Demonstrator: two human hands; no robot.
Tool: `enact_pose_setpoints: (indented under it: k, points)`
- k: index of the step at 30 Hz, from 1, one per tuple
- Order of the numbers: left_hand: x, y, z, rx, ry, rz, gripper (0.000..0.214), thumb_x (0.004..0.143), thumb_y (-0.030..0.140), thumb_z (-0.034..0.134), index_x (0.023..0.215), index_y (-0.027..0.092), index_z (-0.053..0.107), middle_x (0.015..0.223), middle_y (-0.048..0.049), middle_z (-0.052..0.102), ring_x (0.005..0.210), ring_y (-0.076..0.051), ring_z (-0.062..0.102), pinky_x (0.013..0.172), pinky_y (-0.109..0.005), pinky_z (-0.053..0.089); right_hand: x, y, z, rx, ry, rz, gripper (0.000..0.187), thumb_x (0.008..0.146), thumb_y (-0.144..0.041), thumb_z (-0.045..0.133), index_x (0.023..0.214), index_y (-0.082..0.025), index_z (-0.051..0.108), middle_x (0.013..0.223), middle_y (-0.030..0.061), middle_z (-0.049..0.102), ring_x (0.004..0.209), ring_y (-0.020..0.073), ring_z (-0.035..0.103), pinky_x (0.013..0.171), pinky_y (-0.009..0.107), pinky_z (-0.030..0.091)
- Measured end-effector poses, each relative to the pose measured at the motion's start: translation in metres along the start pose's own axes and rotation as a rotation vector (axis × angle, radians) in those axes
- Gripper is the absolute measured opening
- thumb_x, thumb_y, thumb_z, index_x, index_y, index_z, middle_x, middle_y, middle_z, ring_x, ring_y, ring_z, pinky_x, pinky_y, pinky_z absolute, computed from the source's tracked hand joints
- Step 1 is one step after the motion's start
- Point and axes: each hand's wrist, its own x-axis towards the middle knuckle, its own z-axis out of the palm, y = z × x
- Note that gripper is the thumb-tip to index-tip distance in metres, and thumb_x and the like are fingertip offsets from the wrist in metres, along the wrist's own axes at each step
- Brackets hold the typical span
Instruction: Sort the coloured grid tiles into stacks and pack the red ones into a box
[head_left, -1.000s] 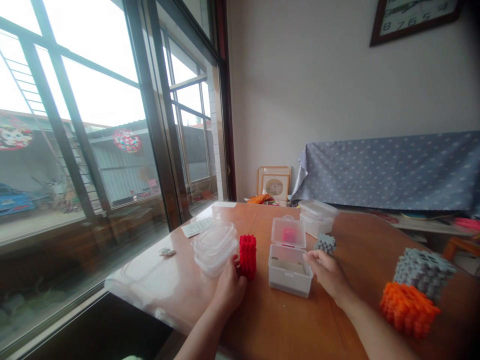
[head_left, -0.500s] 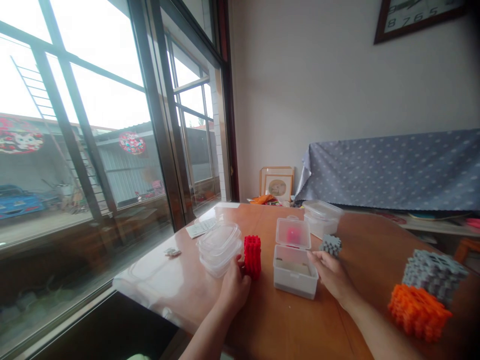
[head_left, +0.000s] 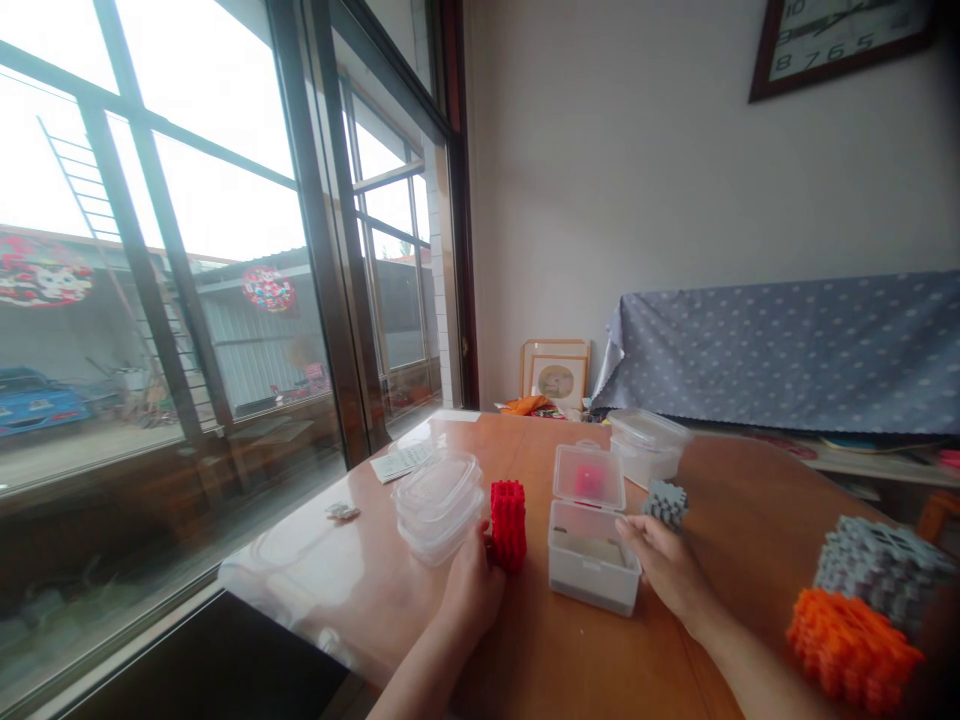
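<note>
My left hand (head_left: 478,580) is closed against the left side of a red stack of interlocking plastic pieces (head_left: 509,525), which stands upright on the table; some of its fingers are hidden. To the right, a clear plastic box (head_left: 592,578) has its hinged lid (head_left: 589,476) swung back, and something flat and pale lies inside. My right hand (head_left: 656,550) grips that box at its right rim, thumb on the edge. Just behind this hand sits a small grey stack of pieces (head_left: 665,504). Left of the red stack are nested clear plastic containers (head_left: 438,505).
An orange stack (head_left: 851,648) and a larger grey stack (head_left: 885,570) stand at the table's right. Another clear container (head_left: 648,445) is at the back. A paper sheet (head_left: 403,463) and a small packet (head_left: 342,511) lie at left. Tall windows (head_left: 225,200) border the left side.
The whole view has shifted slightly, so things sit a little lower in the picture. Both hands stay beside the red stack and the box, with no clear change of hold.
</note>
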Motion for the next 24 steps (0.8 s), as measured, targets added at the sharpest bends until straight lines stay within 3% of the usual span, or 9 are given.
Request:
enact_pose_setpoints:
  k: [4, 10, 16, 20, 24]
  points:
    - [0.001, 0.01, 0.003, -0.074, -0.038, 0.02, 0.061, 0.065, 0.0, 0.048, 0.123, 0.019, 0.052, 0.117, -0.0094, 0.072, 0.104, -0.023, 0.068, 0.091, -0.035, 0.051, -0.001, -0.001, 0.002, 0.049, -0.027, 0.021, 0.055, 0.085, -0.066, 0.053, 0.114, -0.021, 0.064, 0.08, 0.0039, 0.073, 0.067, 0.0219, 0.065, 0.052, 0.028, 0.044]
    - [0.005, 0.01, 0.013, -0.051, -0.059, 0.033, 0.061, 0.064, -0.004, 0.048, 0.12, 0.021, 0.053, 0.114, -0.008, 0.072, 0.101, -0.022, 0.068, 0.089, -0.033, 0.051, -0.001, -0.004, 0.004, 0.069, -0.028, 0.006, 0.053, 0.084, -0.068, 0.054, 0.105, -0.021, 0.066, 0.077, 0.0029, 0.072, 0.064, 0.0212, 0.064, 0.053, 0.029, 0.046]
    - [0.007, 0.015, 0.022, -0.042, -0.083, 0.046, 0.056, 0.067, -0.005, 0.049, 0.117, 0.021, 0.056, 0.113, -0.0079, 0.072, 0.101, -0.022, 0.067, 0.087, -0.031, 0.049, -0.002, -0.009, 0.005, 0.068, -0.031, -0.052, 0.054, 0.087, -0.066, 0.054, 0.111, -0.019, 0.067, 0.076, 0.0048, 0.072, 0.076, 0.025, 0.067, 0.059, 0.03, 0.049]
    - [0.007, 0.018, 0.023, 0.017, -0.054, 0.091, 0.053, 0.069, -0.003, 0.05, 0.115, 0.02, 0.059, 0.113, -0.0077, 0.071, 0.103, -0.023, 0.064, 0.089, -0.032, 0.047, -0.003, -0.011, 0.005, 0.071, -0.054, 0.002, 0.058, 0.086, -0.069, 0.052, 0.115, -0.02, 0.065, 0.079, 0.0045, 0.072, 0.068, 0.0232, 0.065, 0.053, 0.03, 0.047]
    - [0.007, 0.018, 0.024, 0.042, -0.062, 0.115, 0.055, 0.067, -0.004, 0.049, 0.115, 0.021, 0.06, 0.114, -0.0072, 0.07, 0.106, -0.023, 0.063, 0.092, -0.033, 0.046, -0.003, -0.015, 0.004, 0.06, -0.026, -0.05, 0.056, 0.086, -0.068, 0.054, 0.108, -0.019, 0.068, 0.087, 0.0072, 0.074, 0.081, 0.0266, 0.068, 0.065, 0.033, 0.052]
